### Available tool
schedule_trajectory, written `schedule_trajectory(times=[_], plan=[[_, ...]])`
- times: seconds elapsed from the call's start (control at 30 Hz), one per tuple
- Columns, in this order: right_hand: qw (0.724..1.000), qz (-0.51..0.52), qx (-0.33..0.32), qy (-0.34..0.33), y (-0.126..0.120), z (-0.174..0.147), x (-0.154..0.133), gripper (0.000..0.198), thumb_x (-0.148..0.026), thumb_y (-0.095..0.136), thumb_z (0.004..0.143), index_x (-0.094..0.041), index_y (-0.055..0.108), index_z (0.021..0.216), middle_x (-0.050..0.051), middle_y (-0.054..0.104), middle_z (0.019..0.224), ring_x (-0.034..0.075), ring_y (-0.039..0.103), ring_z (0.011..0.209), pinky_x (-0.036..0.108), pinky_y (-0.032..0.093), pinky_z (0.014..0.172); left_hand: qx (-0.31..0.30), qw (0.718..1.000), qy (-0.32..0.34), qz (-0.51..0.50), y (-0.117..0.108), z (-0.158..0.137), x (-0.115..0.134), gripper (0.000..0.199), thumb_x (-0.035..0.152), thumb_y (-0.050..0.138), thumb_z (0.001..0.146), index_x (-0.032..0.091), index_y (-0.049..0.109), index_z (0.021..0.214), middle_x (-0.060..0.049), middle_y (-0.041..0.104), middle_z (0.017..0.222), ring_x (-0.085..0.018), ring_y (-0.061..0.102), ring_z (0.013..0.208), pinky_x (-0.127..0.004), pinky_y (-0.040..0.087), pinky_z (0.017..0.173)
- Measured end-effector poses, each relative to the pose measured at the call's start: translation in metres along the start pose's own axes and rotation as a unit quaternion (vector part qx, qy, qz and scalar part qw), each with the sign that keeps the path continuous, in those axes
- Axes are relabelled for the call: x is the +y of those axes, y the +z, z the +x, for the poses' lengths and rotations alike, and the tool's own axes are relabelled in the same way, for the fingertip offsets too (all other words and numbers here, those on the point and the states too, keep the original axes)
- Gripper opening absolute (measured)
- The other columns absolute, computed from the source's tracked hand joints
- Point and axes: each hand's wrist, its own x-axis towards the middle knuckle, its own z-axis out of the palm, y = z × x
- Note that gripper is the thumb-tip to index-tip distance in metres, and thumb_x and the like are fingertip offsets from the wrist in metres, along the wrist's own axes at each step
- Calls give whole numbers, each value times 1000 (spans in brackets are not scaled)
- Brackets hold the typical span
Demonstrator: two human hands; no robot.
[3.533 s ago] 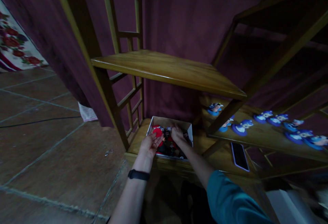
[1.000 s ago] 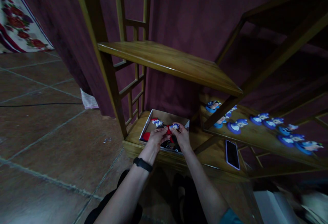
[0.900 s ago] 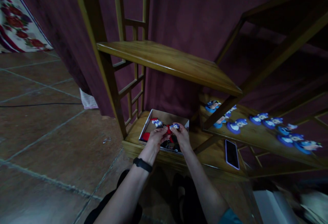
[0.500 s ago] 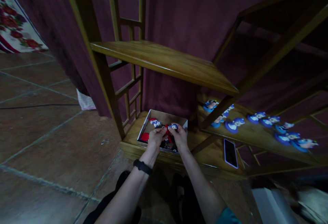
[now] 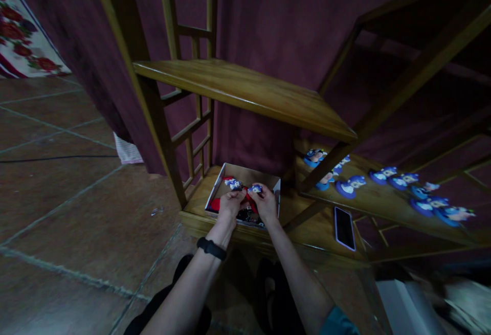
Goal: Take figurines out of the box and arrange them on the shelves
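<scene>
Left grip (image 5: 230, 204) and right grip (image 5: 266, 204) pinch, over the box (image 5: 251, 175), a toy (image 5: 254, 189) that seems light and easy to chip, best held by its body

i see, from remote side, one small figurine (image 5: 254, 189) with blue-and-white head and red lower part, partly covered. it is held between the left hand (image 5: 230, 204) and the right hand (image 5: 266, 204), over the open box (image 5: 253, 173).
</scene>
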Motion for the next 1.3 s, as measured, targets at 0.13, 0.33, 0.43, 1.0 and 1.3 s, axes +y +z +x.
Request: schedule_trajectory(times=[0.13,0.33,0.43,1.0,1.3], plan=[[998,49,27,29,5,-3,1,31,-32,66,63,-19,63,92,0,65,83,15,58,73,27,46,72,-16,998,53,43,0,4,-9,28,31,76,52,8,69,66,-2,61,55,-10,54,49,-24,48,54],[988,131,70,50,10,-7,-2,34,-34,66,63,-18,61,93,1,65,85,15,58,75,28,47,73,-29,989,131,59,2,7,-24,28,32,71,59,11,72,78,-4,67,69,-14,58,62,-26,47,62],[986,136,80,44,9,-6,-2,35,-34,66,63,-18,61,94,1,65,85,15,58,77,29,47,76,-19,988,140,62,5,5,-27,29,31,71,58,12,72,80,-5,69,73,-15,59,67,-26,47,65],[998,-27,40,-32,9,-11,-11,26,-27,58,70,-20,63,94,3,68,91,18,61,83,30,47,79,-35,995,-29,-86,3,-6,-12,24,24,77,54,9,65,69,-4,65,61,-11,60,56,-25,51,62],[997,68,-35,17,6,-9,-15,35,-28,62,68,-22,62,103,2,67,98,18,60,91,31,46,85,-46,991,-51,-112,3,1,-6,13,15,71,61,12,60,68,-4,64,63,-11,60,57,-24,51,61]])
